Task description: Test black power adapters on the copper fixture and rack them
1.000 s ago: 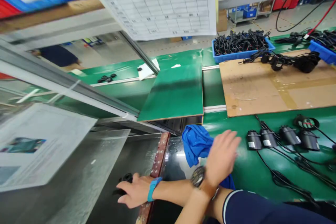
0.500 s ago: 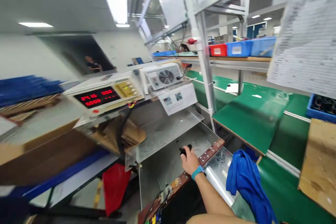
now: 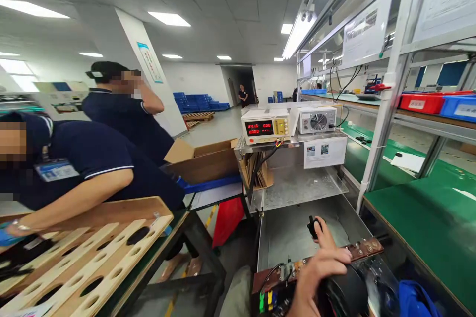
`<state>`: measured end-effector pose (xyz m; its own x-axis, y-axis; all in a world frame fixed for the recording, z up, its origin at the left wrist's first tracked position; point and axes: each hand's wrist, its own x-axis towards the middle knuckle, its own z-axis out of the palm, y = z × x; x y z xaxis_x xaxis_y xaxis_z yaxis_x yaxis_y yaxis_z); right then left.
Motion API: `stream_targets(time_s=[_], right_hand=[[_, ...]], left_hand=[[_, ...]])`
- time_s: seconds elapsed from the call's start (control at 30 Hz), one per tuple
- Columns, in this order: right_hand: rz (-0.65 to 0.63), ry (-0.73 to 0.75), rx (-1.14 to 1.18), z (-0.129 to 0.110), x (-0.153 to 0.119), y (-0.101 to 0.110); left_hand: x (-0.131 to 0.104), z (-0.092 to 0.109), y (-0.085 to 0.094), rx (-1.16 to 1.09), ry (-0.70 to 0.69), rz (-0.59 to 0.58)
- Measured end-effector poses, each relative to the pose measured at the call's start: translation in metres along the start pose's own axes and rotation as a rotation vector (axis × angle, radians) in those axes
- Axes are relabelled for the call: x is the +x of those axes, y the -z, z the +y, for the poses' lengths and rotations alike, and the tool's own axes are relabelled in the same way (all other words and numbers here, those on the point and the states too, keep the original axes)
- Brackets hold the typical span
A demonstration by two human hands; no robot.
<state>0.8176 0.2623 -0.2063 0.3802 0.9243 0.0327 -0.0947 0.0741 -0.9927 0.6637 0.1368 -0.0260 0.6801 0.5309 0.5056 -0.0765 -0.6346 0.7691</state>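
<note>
My right hand [image 3: 326,236] reaches over the metal tray, its fingers closed on a small black part [image 3: 314,228]. The rest of that hand and its wrist are hidden. Nearer to me, my left hand [image 3: 316,275] curls over a large black rounded object [image 3: 347,290] whose kind I cannot make out. Beneath both hands runs a brown strip [image 3: 366,247] with metal studs along the tray's near edge. Green and yellow connectors [image 3: 268,301] with cables lie left of my left hand.
A power supply [image 3: 265,126] with red digits and a fan unit [image 3: 318,120] stand on the shelf ahead. Two co-workers [image 3: 74,158] are at the left, one bending over a wooden tray [image 3: 126,228] with round holes. Blue cloth [image 3: 416,299] lies at the lower right.
The view has swung left, bringing the co-workers and wooden tray in. My left hand and the black rounded object have come into sight. My right hand still holds the small black part.
</note>
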Motion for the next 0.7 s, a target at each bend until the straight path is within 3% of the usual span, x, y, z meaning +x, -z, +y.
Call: stream_targets(time_s=[0.1,0.2,0.43,0.7], right_hand=[[-0.147,-0.129,0.192,-0.035,-0.007,-0.012],[-0.311,-0.214,0.356,-0.062,-0.015,-0.032],[-0.406,-0.234,0.369,-0.086,-0.037,-0.07],[-0.423,-0.176,0.364,-0.096,-0.052,-0.091]], left_hand=[[-0.018,-0.02,0.044,0.077,0.081,0.4],[-0.028,-0.046,0.066,0.169,0.192,0.568],[-0.023,-0.107,0.078,0.221,0.323,0.685],[-0.025,-0.127,0.08,0.228,0.309,0.697]])
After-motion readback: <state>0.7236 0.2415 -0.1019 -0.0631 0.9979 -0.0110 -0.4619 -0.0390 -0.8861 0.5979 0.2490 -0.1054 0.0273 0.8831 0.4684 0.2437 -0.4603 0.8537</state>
